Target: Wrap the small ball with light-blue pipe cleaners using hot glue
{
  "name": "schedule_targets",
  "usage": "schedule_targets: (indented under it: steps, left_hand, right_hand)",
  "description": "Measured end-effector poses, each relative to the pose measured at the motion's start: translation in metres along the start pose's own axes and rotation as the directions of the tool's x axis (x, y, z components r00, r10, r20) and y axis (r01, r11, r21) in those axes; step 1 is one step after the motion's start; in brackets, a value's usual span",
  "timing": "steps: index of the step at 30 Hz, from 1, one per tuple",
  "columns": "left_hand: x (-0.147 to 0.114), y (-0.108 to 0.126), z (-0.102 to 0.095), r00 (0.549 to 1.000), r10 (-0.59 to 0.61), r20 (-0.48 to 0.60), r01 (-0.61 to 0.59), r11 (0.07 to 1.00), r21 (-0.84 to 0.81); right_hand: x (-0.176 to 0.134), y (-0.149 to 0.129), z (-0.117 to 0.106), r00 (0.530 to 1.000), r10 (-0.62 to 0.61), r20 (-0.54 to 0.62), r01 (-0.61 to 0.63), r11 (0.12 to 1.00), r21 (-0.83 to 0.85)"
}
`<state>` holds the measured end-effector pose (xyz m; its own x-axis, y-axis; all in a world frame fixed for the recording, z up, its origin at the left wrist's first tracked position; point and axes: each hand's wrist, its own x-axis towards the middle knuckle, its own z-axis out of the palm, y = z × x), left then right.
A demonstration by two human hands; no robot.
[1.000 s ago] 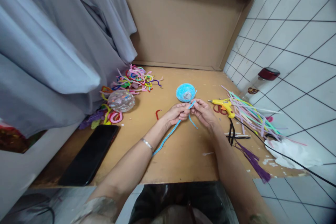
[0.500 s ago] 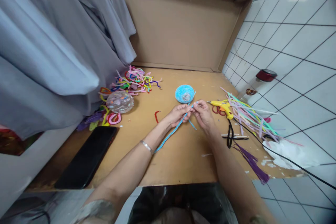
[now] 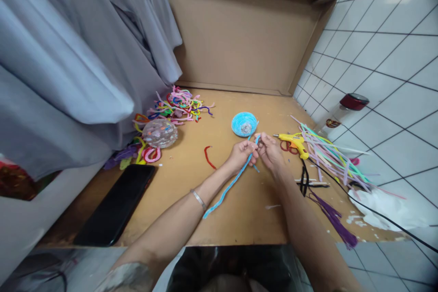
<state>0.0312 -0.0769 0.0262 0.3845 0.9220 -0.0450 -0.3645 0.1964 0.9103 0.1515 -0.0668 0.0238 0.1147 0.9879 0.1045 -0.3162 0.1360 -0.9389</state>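
Over the middle of the table, my left hand [image 3: 242, 154] pinches a light-blue pipe cleaner [image 3: 228, 187], whose long end trails down toward the left forearm. Close against it, my right hand [image 3: 269, 150] pinches the upper part of the same pipe cleaner, which bends there. A short blue end pokes out below the fingers. Just beyond the hands sits a round, coiled blue dish shape [image 3: 242, 119] with a greyish centre. To the left of my left wrist lies a curved red pipe cleaner piece [image 3: 208, 159].
Right: yellow glue gun [image 3: 294, 142], red-handled scissors [image 3: 289, 147], loose pipe cleaners [image 3: 337, 155], purple tassel [image 3: 333, 219], white tissue [image 3: 376, 207], clear jar [image 3: 342, 112]. Left: black phone [image 3: 116, 205], speckled ball [image 3: 160, 133], colourful pipe cleaner pile [image 3: 181, 105]. A cardboard panel [image 3: 239, 36] stands behind.
The blue pipe cleaner now bends at my right fingertips, and its long end lies clear of my left forearm. The view has shifted slightly; both hands stay close together.
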Motion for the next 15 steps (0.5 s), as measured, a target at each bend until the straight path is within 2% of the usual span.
schedule_targets:
  steps: [3,7,11,15]
  left_hand:
    - [0.001,-0.003,0.002,0.999,0.02,-0.043,-0.019,0.999,0.038]
    - [0.001,-0.006,0.001,0.991,0.086,-0.106,-0.073,0.99,0.121]
    - [-0.002,-0.004,-0.001,0.99,0.118,-0.081,-0.098,0.971,0.22]
    - [-0.004,-0.003,0.0,0.99,0.119,-0.072,-0.098,0.965,0.242]
  right_hand:
    - [-0.005,-0.002,0.006,1.0,0.029,-0.005,-0.029,0.998,-0.056]
    - [-0.011,0.0,0.014,1.0,-0.005,-0.03,-0.001,0.983,-0.184]
    - [-0.01,0.005,0.012,0.994,-0.08,-0.077,0.055,0.956,-0.288]
    - [-0.005,0.007,0.007,0.986,-0.139,-0.094,0.1,0.937,-0.334]
